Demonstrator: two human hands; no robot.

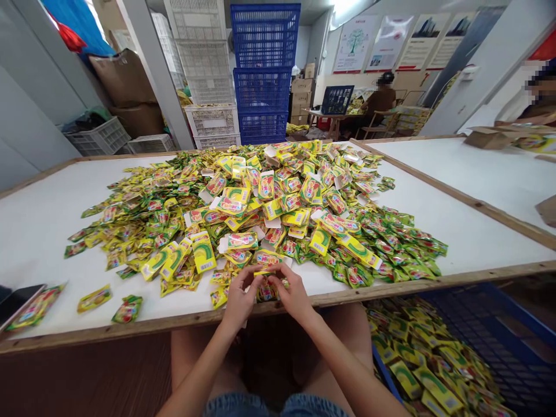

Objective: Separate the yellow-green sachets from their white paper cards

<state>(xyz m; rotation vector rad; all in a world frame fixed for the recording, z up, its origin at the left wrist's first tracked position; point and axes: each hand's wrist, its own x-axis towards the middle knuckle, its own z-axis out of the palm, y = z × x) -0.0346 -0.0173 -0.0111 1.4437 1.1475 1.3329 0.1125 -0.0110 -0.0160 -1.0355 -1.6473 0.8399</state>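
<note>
My left hand (241,296) and my right hand (293,294) meet at the table's front edge, fingers closed around a small yellow carton (262,273). Only a thin yellow strip of it shows; my fingers cover the rest. Just beyond them rises a big heap of printed yellow cartons (234,200), many with white end flaps open. Green candy-like sachets (391,243) spread to the right of the heap, and yellow-green sachets (134,211) to the left. Under my hands lies another colourful packet (266,291), partly hidden.
Right of my legs, a blue crate (490,324) holds many filled-looking yellow cartons (438,382). A phone (21,304) and a few loose sachets (128,308) lie at the table's left front. Wooden strips (473,202) edge the table. Behind stand stacked crates (263,87) and a seated person (382,101).
</note>
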